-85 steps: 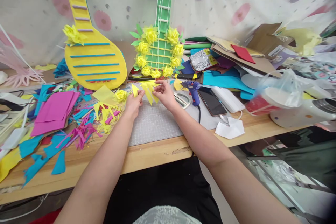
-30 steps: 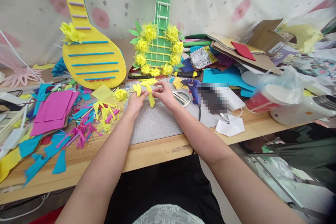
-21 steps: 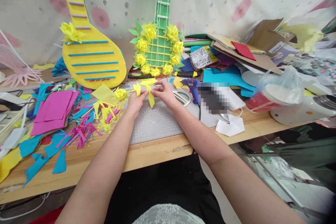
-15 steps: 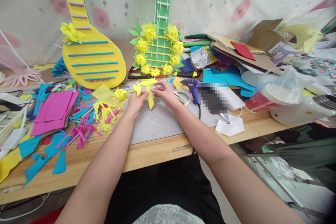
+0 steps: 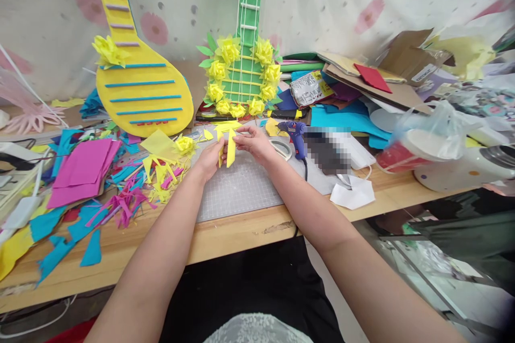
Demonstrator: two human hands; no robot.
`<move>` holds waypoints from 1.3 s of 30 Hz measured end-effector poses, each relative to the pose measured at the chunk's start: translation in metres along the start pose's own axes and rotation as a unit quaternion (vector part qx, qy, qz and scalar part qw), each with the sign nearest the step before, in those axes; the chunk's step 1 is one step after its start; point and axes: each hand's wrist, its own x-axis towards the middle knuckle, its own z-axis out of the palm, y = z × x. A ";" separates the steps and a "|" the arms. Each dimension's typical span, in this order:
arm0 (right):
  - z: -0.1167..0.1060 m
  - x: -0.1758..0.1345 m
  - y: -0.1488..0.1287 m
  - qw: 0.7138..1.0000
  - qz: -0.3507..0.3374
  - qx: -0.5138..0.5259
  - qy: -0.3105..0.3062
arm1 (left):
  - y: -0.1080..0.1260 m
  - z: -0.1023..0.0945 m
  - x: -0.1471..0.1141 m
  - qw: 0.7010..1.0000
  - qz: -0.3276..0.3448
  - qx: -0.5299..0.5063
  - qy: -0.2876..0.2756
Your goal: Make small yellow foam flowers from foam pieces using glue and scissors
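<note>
Above the grey cutting mat (image 5: 237,187), my left hand (image 5: 210,161) and my right hand (image 5: 254,143) are close together. Between them hangs a folded yellow paper strip (image 5: 230,151), pinched by the right fingers. A second yellow paper piece (image 5: 220,154) is in the left fingers, partly hidden by them. More yellow paper pieces (image 5: 208,134) lie just beyond the hands. Left of the mat is a yellow paper flower (image 5: 185,144). White-handled scissors (image 5: 282,149) rest on the mat beside my right wrist, partly covered.
A blue glue gun (image 5: 296,138) stands right of the scissors. Behind are a green paper instrument (image 5: 248,72) ringed with yellow flowers and a yellow one (image 5: 140,94). Paper scraps (image 5: 129,198) and magenta sheets (image 5: 82,171) cover the left. A bagged red cup (image 5: 406,150) stands right.
My left hand has turned and lowered slightly, and its yellow piece now hangs down closer to the strip in my right hand. The right hand has barely moved.
</note>
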 end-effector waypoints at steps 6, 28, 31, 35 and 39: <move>0.000 0.002 0.001 1.000 -0.006 -0.014 0.019 | 0.000 0.003 -0.004 0.998 -0.006 0.047 -0.041; -0.010 0.002 -0.007 0.998 -0.038 -0.044 0.039 | 0.005 -0.003 -0.002 0.997 -0.072 -0.025 -0.031; -0.010 0.000 -0.011 0.999 -0.044 -0.023 -0.001 | 0.005 -0.001 -0.001 0.995 -0.086 -0.045 -0.020; -0.004 -0.004 -0.010 0.996 -0.046 -0.061 -0.041 | 0.003 0.002 -0.003 0.996 -0.082 -0.028 -0.027; 0.002 -0.003 -0.003 0.995 -0.044 -0.088 -0.012 | 0.000 0.003 -0.003 0.995 -0.077 -0.022 -0.060</move>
